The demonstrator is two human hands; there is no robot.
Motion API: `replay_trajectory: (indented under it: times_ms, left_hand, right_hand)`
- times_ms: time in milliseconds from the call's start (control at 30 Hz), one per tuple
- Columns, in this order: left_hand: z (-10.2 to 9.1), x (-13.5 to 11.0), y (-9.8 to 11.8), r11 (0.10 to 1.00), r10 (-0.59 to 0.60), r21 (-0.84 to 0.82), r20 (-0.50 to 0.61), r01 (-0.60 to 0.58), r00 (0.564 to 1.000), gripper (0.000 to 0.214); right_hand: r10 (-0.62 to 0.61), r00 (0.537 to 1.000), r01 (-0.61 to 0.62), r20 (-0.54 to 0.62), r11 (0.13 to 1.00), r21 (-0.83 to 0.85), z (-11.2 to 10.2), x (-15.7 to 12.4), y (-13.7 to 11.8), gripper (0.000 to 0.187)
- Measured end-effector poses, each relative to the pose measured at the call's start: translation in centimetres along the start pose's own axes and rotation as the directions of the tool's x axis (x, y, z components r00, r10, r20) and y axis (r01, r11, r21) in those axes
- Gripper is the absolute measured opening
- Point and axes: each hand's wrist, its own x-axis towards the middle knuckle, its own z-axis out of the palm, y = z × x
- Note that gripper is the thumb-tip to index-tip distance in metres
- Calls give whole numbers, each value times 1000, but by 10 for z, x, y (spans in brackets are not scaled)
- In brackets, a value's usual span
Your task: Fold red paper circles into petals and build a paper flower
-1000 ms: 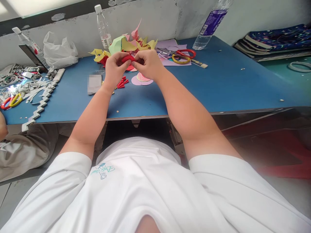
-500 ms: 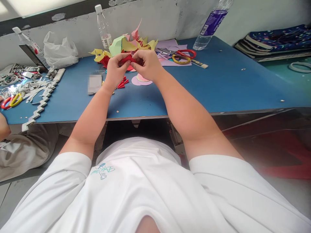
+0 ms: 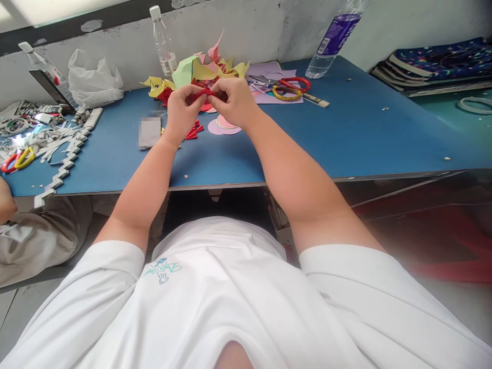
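Note:
Between my two hands a small piece of red paper [image 3: 206, 93] is pinched, held above the blue table. My left hand [image 3: 182, 110] is closed on its left end, thumb and forefinger together. My right hand [image 3: 232, 101] grips the other end the same way; the fingers partly cover the paper, so its exact shape is hidden. Just behind stand folded paper flowers [image 3: 200, 70] in yellow, green, pink and red. Below the hands lie small red paper cones [image 3: 194, 130] and a stack of pink and purple paper circles [image 3: 224, 125].
Scissors [image 3: 286, 88] and a glue stick or brush-like tool [image 3: 315, 100] lie right of my hands on purple sheets. Bottles [image 3: 164, 43], a white plastic bag [image 3: 94, 81] and a purple-labelled bottle [image 3: 335, 38] stand along the wall. At left, another person's arm [image 3: 5, 200] is beside grey paper strips [image 3: 57, 141].
My fingers have shifted slightly on the red paper, which now looks flatter and thinner between them. The arms and everything on the table stay in place.

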Motion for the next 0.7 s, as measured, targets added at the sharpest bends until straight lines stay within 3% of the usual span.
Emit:
replay_trajectory:
  times_ms: [100, 233, 300, 433, 700]
  left_hand:
    - [-1, 2, -5, 1000, -23, 18, -4, 23, 1000, 59]
    - [0, 5, -15, 1000, 8, -24, -51, -9, 999, 30]
    - [1, 5, -18, 999, 2, -44, -95, -6, 995, 20]
    - [1, 3, -15, 995, -37, -94, -99, 28, 994, 24]
    - [1, -9, 17, 912, -264, -304, 76, 275, 962, 34]
  right_hand:
    - [-22, 1000, 22, 7, 999, -27, 2, 2, 4, 36]
    - [-45, 999, 46, 21, 998, -42, 0, 2, 3, 34]
    - [9, 1000, -7, 28, 999, -43, -3, 1, -2, 42]
    - [179, 983, -179, 38, 984, -1, -6, 0, -9, 59]
    - [210, 976, -219, 62, 952, 213, -5, 6, 6, 58]
